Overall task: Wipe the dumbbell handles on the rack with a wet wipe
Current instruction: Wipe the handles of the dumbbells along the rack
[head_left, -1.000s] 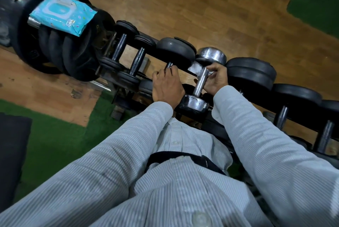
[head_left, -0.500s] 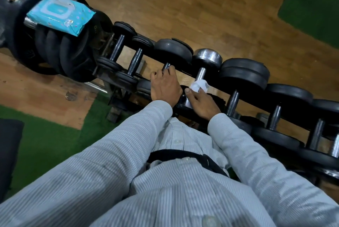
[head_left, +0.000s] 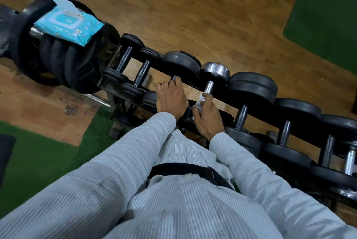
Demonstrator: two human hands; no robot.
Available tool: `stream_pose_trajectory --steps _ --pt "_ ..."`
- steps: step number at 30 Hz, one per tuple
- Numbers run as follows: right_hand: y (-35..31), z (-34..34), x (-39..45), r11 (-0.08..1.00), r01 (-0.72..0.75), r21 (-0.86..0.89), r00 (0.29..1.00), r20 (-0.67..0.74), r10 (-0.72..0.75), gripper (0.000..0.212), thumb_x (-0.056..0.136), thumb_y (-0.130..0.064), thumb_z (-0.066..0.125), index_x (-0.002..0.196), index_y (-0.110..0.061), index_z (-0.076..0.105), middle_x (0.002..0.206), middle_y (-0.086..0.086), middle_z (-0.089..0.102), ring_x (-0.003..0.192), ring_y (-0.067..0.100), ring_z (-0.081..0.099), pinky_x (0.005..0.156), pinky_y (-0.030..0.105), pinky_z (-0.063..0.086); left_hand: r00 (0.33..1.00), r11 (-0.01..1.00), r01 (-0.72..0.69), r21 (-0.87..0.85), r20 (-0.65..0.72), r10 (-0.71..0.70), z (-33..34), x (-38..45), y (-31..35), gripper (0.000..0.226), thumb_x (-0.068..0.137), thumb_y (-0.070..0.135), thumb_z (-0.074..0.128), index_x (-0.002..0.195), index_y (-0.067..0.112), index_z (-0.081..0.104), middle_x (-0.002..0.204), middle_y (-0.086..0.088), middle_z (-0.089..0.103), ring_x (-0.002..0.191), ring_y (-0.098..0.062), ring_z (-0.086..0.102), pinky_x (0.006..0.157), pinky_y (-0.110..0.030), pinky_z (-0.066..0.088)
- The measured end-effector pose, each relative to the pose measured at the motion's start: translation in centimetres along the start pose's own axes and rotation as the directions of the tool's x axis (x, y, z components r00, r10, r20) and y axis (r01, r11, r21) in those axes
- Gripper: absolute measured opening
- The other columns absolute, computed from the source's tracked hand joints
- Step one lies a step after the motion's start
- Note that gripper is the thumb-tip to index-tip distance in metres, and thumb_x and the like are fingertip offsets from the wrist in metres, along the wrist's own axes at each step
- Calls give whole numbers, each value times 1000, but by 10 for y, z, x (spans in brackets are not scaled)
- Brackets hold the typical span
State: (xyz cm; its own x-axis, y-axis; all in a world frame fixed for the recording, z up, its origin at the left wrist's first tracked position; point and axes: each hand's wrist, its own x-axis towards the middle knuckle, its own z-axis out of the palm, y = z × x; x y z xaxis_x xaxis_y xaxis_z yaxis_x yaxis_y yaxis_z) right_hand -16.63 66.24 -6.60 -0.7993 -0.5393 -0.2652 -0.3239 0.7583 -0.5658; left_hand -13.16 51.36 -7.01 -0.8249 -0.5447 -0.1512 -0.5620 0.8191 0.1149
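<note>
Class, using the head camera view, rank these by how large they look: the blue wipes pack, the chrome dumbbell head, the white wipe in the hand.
1. Blue wipes pack
2. Chrome dumbbell head
3. White wipe, partly hidden by the right hand, so its full size is unsure.

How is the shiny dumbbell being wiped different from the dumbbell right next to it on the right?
The chrome dumbbell has bright metal heads; the black dumbbell beside it has dull, bigger, wider heads. The right hand presses a wet wipe on the chrome one's handle; the black one's handle is bare. Both lie across the rack.
</note>
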Motion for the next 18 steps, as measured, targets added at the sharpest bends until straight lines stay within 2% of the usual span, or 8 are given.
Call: stream_pose_trajectory --steps 4,7,9,11,13,16,18 --pt "11 -3 -17 996 59 -63 997 43 -56 41 105 -42 47 132 -14 59 117 11 62 114 26 52 93 41 50 1000 1000 -6 -10 -11 6 2 1 -1 40 85 29 58 121 13 48 106 -8 69 102 -31 61 95 -48 41" --pt "21 2 -6 997 55 -51 996 75 -51 52 106 -51 39 124 -13 69 134 9 54 127 25 43 108 41 42 1000 1000 -7 -6 -5 7 1 0 -1 41 86 29 57 123 13 48 108 -8 69 104 -31 61 96 -48 41" --pt "21 5 11 998 24 -57 990 139 -16 63 106 -57 33 122 -12 73 150 8 46 141 23 33 116 36 31 1000 1000 -9 -7 -3 9 1 0 0 42 86 30 57 123 12 49 109 -9 69 105 -30 61 96 -48 41" --pt "24 4 29 993 45 -113 986 167 -26 71 106 -61 25 124 -13 73 158 3 42 148 18 24 119 38 29 1000 1000 -17 -5 -3 17 0 -1 -1 42 85 31 57 122 12 49 107 -8 69 104 -30 61 94 -47 41" --pt "26 3 49 986 54 -155 989 144 -32 76 105 -64 21 130 -11 69 159 2 43 151 16 22 122 41 29 999 999 -31 11 -9 31 0 0 -2 43 85 30 57 123 11 50 106 -8 69 102 -30 62 93 -47 42" --pt "29 4 68 996 -6 -94 993 121 18 70 106 -57 31 151 -5 46 165 7 32 156 18 16 126 33 15 999 999 -48 20 -18 48 1 -1 -3 45 85 30 58 125 11 50 106 -8 69 102 -30 61 91 -46 43" --pt "27 6 66 1000 -5 -24 998 60 7 63 106 -48 42 151 -4 44 163 11 33 154 23 23 126 35 19 999 999 -50 11 -19 50 1 -1 -3 45 85 30 58 125 10 50 106 -9 69 103 -31 61 91 -46 44"
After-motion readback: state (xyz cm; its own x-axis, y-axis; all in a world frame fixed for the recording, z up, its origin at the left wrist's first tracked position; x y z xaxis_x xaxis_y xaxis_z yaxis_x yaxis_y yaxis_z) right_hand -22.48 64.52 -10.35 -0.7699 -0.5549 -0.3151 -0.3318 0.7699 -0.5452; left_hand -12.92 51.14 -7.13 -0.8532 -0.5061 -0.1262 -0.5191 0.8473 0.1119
